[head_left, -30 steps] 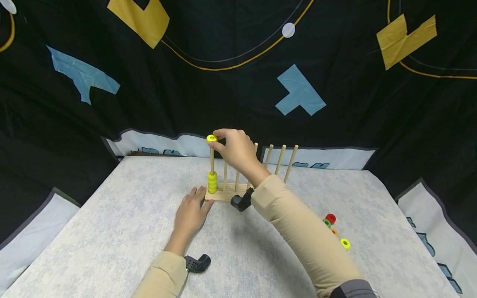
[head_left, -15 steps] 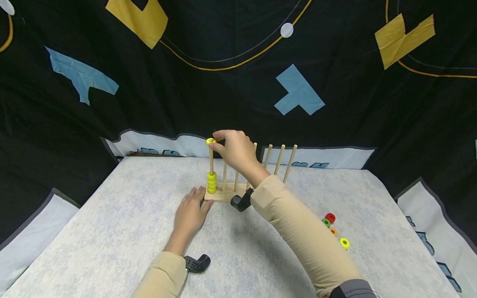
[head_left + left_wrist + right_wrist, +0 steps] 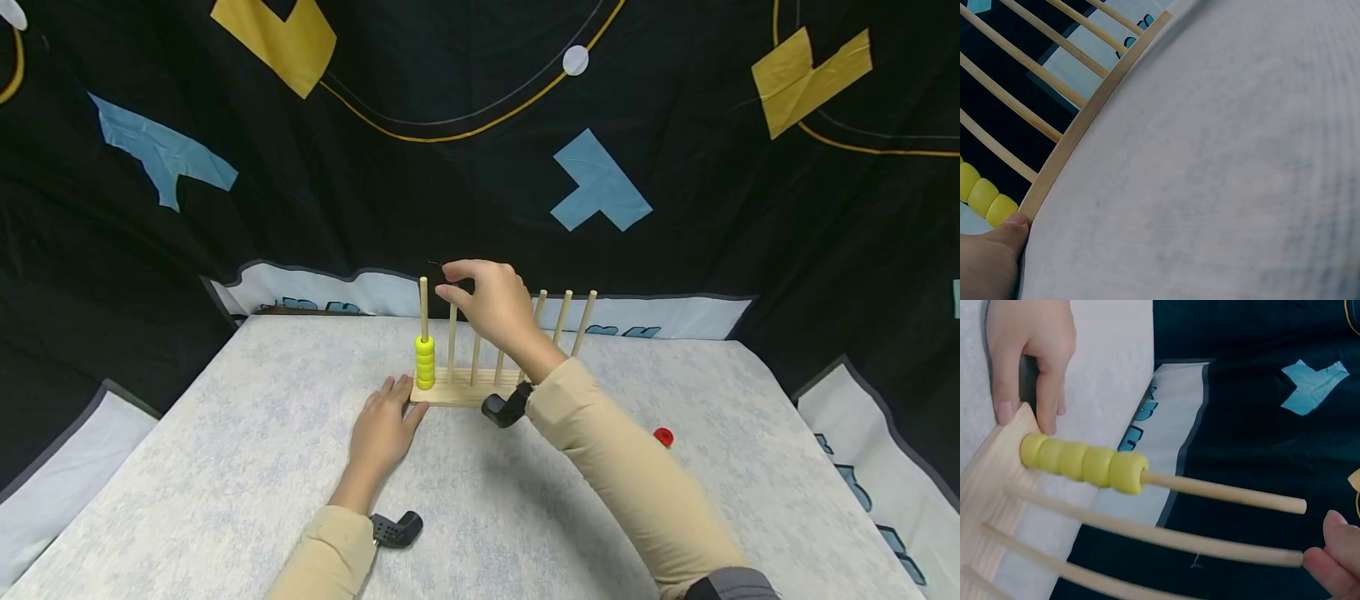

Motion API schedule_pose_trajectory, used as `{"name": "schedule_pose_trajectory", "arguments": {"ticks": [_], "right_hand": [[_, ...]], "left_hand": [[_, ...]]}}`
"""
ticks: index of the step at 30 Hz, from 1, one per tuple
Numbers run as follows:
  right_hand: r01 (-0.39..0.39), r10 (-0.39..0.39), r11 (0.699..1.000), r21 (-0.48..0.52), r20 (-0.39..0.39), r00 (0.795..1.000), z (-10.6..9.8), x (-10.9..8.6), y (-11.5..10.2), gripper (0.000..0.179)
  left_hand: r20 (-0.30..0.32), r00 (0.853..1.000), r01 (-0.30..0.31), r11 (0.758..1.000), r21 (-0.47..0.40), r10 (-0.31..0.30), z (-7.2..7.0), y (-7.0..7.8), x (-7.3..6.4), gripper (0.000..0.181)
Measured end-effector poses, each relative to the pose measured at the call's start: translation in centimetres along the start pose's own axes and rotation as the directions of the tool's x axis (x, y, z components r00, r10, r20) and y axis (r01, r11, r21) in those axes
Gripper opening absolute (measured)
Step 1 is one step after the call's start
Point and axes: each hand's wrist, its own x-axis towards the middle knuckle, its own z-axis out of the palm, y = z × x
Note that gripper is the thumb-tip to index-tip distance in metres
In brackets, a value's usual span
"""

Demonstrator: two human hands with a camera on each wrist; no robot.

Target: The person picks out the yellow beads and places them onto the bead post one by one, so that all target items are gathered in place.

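A wooden rack (image 3: 450,398) with a row of upright pegs stands on the table. Several yellow ring beads (image 3: 425,364) are stacked at the bottom of its leftmost peg (image 3: 423,308). My left hand (image 3: 381,425) lies on the table, its straight fingers and thumb touching the rack's left corner; the left wrist view shows the thumb (image 3: 1013,228) at the base's end, beside the lowest bead. Above the pegs hovers my right hand (image 3: 491,300), thumb and index finger apart and holding nothing. In the right wrist view its fingertips (image 3: 1325,569) are near a bare peg's tip.
A red bead (image 3: 663,437) lies on the table (image 3: 225,467) to the right, beside my right sleeve (image 3: 630,475). That forearm covers part of the table. Behind the table hangs a black cloth (image 3: 450,200) with tape patches.
My right hand has let go of a yellow bead at the peg's top and moved right. That bead has dropped onto the stack. The forearm now hides the green, orange and loose yellow beads.
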Motion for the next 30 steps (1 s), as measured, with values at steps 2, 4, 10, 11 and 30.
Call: {"name": "schedule_pose_trajectory", "arguments": {"ticks": [2,4,10,11,30], "right_hand": [[0.039,-0.039,0.999,0.014,-0.017,0.999,-0.4,-0.4,0.5,0.035],[0.085,-0.084,0.996,0.029,-0.027,0.996,-0.9,-0.8,1.1,0.035],[0.191,-0.189,0.981,0.032,-0.040,0.981,-2.4,-2.2,2.9,0.031],[0.205,-0.204,0.978,0.030,-0.041,0.978,-2.7,-2.5,3.2,0.031],[0.102,-0.101,0.991,0.083,-0.014,0.995,-8.5,-9.3,11.1,0.027]], "left_hand": [[-0.001,1.000,-0.005,1.000,0.001,0.005,0.0,0.0,0.0,0.060],[0.001,1.000,-0.007,1.000,0.003,0.007,0.0,0.0,0.1,0.060],[0.011,1.000,-0.012,1.000,-0.001,0.012,0.1,-0.1,0.1,0.061],[0.011,1.000,-0.016,1.000,-0.002,0.016,0.0,-0.1,0.1,0.061],[0.028,1.000,-0.010,1.000,0.004,0.010,-0.1,0.2,0.1,0.061]]}}
